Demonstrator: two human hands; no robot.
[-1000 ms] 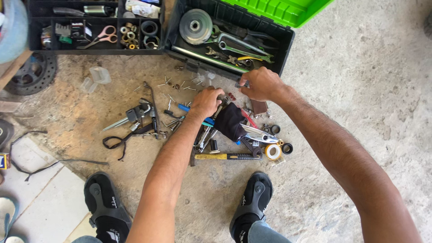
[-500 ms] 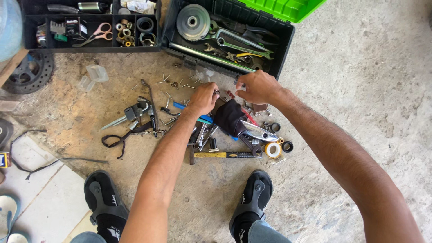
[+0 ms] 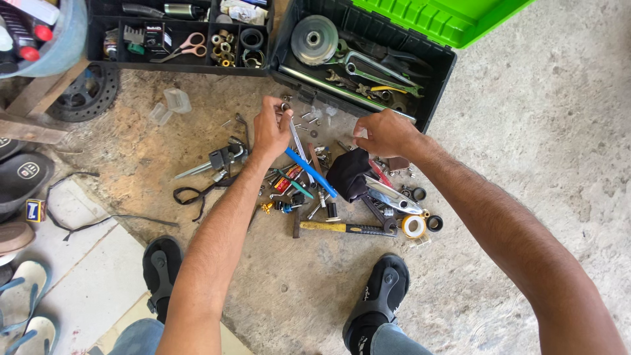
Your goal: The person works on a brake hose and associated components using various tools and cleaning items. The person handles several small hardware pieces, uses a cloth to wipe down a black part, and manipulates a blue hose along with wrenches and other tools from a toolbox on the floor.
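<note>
One blue-handled screwdriver (image 3: pixel 309 167) — left hand (image 3: pixel 271 128) pinching shaft | handle points down-right | right hand (image 3: pixel 384 133) curled

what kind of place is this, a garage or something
Most likely a home garage or workshop floor. Loose hand tools lie scattered on bare concrete floor, an open black toolbox with a green lid holds wrenches, and the left hand lifts a blue-handled screwdriver from the pile.

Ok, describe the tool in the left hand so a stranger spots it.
Start at the green-lidded toolbox. Just below it the left hand pinches the metal tip of a screwdriver slanting down over the scattered tools. Its bright blue handle sets it apart.
</note>
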